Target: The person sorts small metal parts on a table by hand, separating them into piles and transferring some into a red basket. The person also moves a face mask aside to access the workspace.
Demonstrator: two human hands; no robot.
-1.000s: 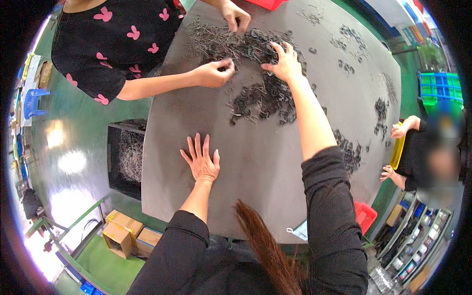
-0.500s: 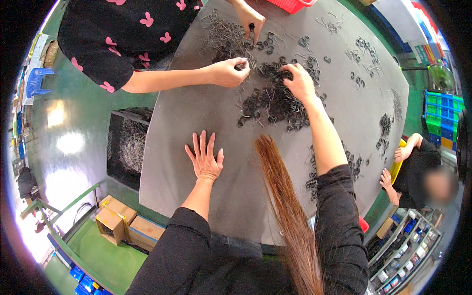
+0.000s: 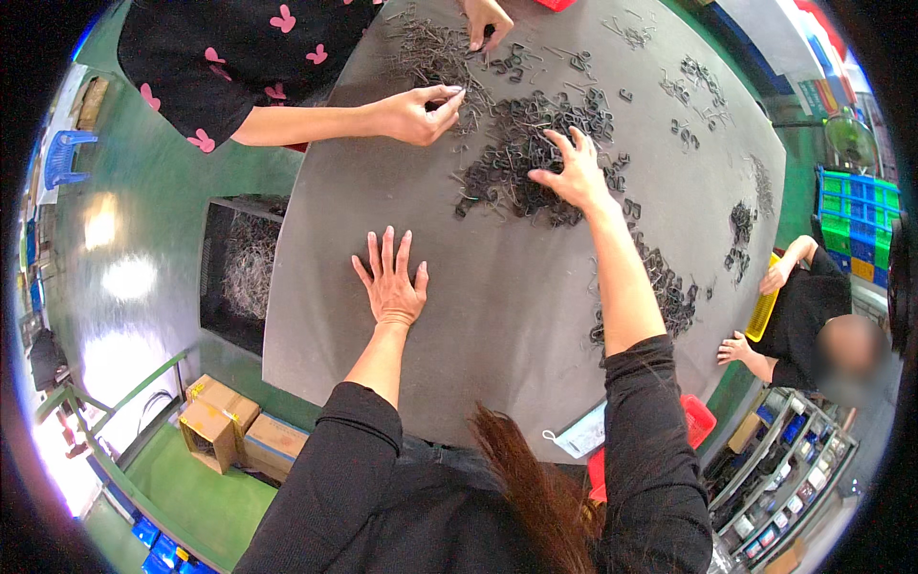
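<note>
My left hand [image 3: 394, 289] lies flat on the grey tabletop [image 3: 459, 335] with its fingers spread, holding nothing. Over the right side of a pile of small black hook-shaped parts [image 3: 521, 158] is my right hand [image 3: 577, 177], its fingers apart and slightly bent. Its fingertips are at the pile, and no part shows gripped in it. Thin metal pins [image 3: 435, 53] lie heaped beyond the pile, near a co-worker's two hands. More black parts [image 3: 665, 292] are strewn beside my right forearm.
A co-worker's hand [image 3: 421, 117] pinches something tiny at the upper left. At the right, another person has hands by a yellow basket [image 3: 762, 311]. A red basket [image 3: 696, 421] and a pale blue packet [image 3: 580, 432] sit by my right arm. A black crate of pins [image 3: 251, 273] stands left of the table.
My right hand has opened its fingers, and the dense pile under it now lies more spread out. My left hand stays flat. The whole view has shifted slightly, uncovering the pale blue packet.
</note>
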